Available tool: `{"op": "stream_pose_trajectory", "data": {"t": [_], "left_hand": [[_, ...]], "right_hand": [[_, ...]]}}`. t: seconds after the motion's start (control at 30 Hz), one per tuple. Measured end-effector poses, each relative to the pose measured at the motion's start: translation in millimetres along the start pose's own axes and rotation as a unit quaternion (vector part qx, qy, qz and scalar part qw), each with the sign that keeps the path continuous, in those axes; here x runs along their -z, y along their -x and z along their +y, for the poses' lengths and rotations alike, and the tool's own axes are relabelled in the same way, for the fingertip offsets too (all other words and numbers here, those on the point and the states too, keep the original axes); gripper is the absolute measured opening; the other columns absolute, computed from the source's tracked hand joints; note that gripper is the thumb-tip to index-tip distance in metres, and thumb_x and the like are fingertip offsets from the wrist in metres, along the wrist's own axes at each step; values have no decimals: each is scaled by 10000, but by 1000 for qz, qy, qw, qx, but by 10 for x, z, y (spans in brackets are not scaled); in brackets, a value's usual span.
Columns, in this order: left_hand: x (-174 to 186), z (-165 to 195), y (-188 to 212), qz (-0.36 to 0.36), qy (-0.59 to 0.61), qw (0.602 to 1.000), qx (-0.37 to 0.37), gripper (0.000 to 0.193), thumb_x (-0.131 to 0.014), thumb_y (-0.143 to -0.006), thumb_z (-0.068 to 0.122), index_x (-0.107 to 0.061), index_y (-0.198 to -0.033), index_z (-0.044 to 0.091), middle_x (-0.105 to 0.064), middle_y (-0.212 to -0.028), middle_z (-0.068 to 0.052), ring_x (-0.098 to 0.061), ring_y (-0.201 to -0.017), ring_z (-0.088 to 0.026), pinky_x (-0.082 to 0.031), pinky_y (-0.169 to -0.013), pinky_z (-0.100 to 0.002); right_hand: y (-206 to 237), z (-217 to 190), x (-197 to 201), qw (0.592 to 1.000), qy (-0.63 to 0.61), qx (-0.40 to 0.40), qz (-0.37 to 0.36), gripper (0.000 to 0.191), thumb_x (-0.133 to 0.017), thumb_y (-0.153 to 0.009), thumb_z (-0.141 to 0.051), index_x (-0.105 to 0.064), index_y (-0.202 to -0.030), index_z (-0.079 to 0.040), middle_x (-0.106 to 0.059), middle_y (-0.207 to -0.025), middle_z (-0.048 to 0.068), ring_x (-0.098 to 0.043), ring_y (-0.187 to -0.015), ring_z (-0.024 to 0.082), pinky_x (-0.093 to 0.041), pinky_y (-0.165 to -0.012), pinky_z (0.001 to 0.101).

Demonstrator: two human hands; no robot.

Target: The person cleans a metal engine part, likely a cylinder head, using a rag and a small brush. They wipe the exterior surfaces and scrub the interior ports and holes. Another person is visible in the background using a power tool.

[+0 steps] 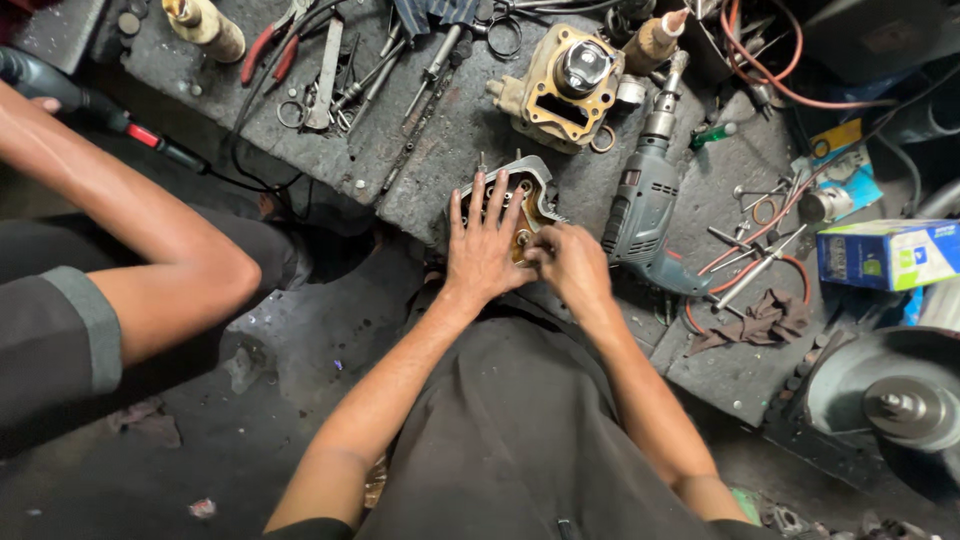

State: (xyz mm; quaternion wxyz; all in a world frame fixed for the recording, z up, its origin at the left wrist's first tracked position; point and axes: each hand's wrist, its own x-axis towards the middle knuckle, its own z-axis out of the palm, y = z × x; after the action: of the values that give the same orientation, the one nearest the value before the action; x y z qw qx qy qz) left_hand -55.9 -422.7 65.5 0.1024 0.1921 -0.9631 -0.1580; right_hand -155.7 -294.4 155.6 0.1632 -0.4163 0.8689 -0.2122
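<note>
A blue and white box (888, 253) lies at the right edge, and a small yellow and blue packet (843, 170) sits above it. In the middle, a grey metal engine part (525, 195) rests on the dirty dark work slab (450, 140). The left hand (485, 245) lies flat on it, fingers spread wide. The right hand (572, 265) is curled just beside it, maybe pinching something small, but I cannot tell. A grey drill (645, 205) lies close on the right. Another person's bare arm (130, 220) reaches in from the left.
</note>
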Motion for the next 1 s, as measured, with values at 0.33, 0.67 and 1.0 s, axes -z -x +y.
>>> {"op": "stream_pose_trajectory", "data": {"t": [0.33,0.67,1.0], "left_hand": [[-18,-1,-5,36,21,999,-3,1080,-717,-723,781,-476,-1546,123,-238,-1697,-174,-169,-1577,-411,-98,-1257,-650],[49,13,-28,-3,58,998,11,1111,-745,-617,782,-528,-1500,143,-232,-1680,-178,-180,-1556,-423,-108,-1242,-652],[31,14,-21,-9,57,998,11,1005,-752,-631,683,-561,-1473,167,-243,-1666,-182,-182,-1546,-427,-104,-1229,-656]], "right_hand": [[10,38,-11,999,-24,-19,-9,146,-799,-829,-200,-736,-888,-83,-695,-916,115,-665,-932,340,-508,-801,446],[17,170,-172,983,-114,-145,-20,165,-779,-852,-217,-762,-966,-99,-754,-882,114,-734,-805,307,-545,-717,401],[28,170,-283,991,-89,-20,96,344,-770,-822,-156,-718,-1140,-36,-697,-1032,144,-621,-969,365,-495,-859,449]]}}
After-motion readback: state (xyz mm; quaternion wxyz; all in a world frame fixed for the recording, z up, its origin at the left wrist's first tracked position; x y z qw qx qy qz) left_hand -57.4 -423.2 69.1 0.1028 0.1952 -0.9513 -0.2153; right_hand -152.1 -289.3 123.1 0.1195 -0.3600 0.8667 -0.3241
